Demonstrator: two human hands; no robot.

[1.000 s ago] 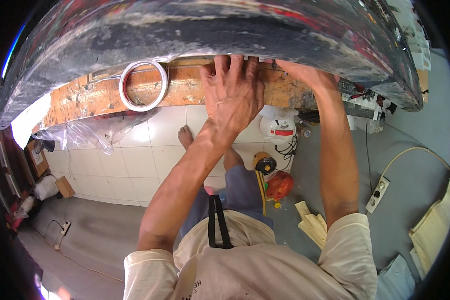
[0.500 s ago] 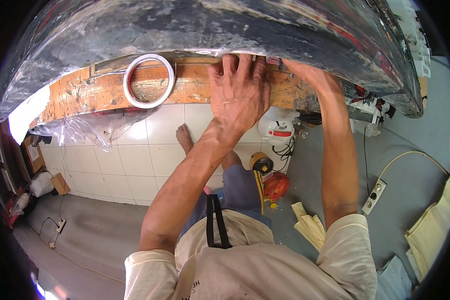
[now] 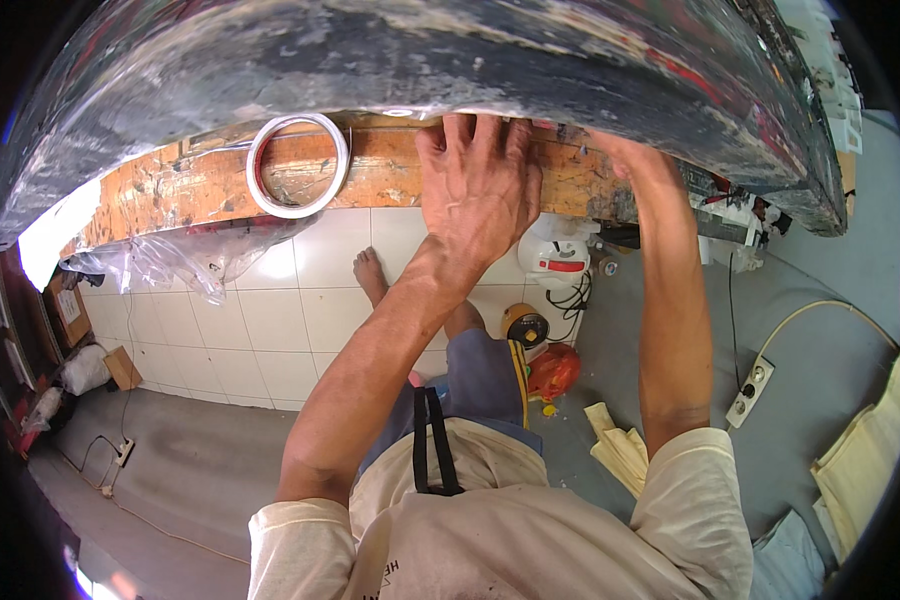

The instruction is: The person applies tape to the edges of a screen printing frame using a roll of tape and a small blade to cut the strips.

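the main obstruction is a dark, scuffed board (image 3: 420,60), streaked with pale and red marks, which overhangs the work and hides the fingertips. a white ring (image 3: 342,165) sits at the near edge of the wooden bench (image 3: 385,180), left of the left hand (image 3: 478,195) and apart from it. clear plastic (image 3: 205,265) hangs below the bench at left. under the right part of the bench are a white object with a red patch (image 3: 553,258), a round yellow and black object (image 3: 523,325) and a red bag (image 3: 553,372). the left hand lies back upward over the bench, fingers extended forward and slightly apart; whether they pinch anything cannot be told. the right hand (image 3: 630,155) reaches under the board at the bench's right part; its fingers are hidden and its grip cannot be told. the bench, directly beneath the hands, is brown, scratched and spotted with dark marks. white tiles (image 3: 330,310) cover the floor below it, grey floor (image 3: 200,450) the rest. yellow cloth (image 3: 620,450) lies beside the person's right arm; a white power strip (image 3: 750,393) lies further right.
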